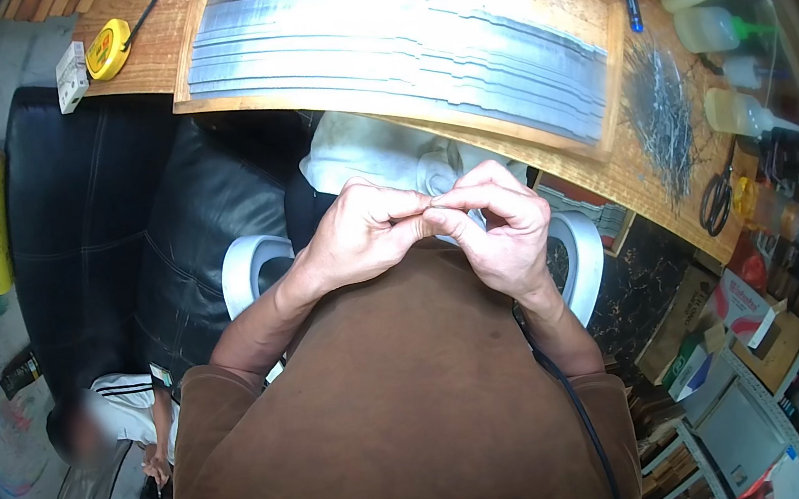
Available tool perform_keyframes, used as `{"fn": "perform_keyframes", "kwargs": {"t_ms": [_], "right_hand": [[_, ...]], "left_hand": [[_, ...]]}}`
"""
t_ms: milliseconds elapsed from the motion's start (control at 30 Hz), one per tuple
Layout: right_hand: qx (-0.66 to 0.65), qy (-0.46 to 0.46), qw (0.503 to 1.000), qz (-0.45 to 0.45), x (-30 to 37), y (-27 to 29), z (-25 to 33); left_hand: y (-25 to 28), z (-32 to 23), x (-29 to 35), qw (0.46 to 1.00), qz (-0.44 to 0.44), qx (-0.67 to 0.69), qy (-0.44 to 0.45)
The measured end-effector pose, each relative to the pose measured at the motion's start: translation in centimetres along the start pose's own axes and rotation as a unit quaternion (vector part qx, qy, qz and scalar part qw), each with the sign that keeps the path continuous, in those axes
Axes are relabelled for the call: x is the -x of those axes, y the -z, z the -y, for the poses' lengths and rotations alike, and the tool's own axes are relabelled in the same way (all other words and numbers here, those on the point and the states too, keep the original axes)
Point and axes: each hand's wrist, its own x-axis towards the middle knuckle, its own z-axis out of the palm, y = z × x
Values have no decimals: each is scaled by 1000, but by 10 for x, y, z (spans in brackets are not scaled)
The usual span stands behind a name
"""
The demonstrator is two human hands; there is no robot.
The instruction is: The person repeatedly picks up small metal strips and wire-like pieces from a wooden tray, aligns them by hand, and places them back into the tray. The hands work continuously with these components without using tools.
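Note:
My left hand (358,238) and my right hand (505,230) meet in front of my chest, both with thumb and forefinger pinched. Their fingertips touch, and whatever lies between them is too small or hidden to make out. Beyond them, on the wooden workbench, a shallow wooden tray (299,99) holds a row of thin grey strips (373,46) packed closely, bright under glare. To the right of this tray lies a loose heap of thin metal wire pieces (661,114). Black-handled scissors (718,205) rest near the bench's right edge.
Squeeze bottles (709,29) and a blue marker (634,12) stand or lie at the right. A yellow tape measure (108,51) sits far left. Grey chair armrests (239,276) flank me. Left are a black leather sofa (69,192) and, lower, another person (127,401).

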Motion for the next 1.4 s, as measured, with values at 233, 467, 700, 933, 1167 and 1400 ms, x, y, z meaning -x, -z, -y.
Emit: {"fn": "perform_keyframes", "kwargs": {"t_ms": [233,467,700,933,1167,1400], "right_hand": [[32,9,999,7,-1,2,8],[31,20,999,0,3,1,8],[77,8,996,-43,2,27,22],[385,76,892,-225,-10,124,85],[250,67,963,-74,-3,92,69],[149,173,973,-42,-26,71,45]], "left_hand": [[-2,-7,-1,1000,1,-21,5],[-3,-10,2,1000,7,-17,10],[-13,-18,-2,999,-21,20,12],[-22,-27,-26,995,-45,38,-79],[-42,-29,-64,975,-11,-33,-220],[-32,-51,-84,951,-4,-120,-284]]}}
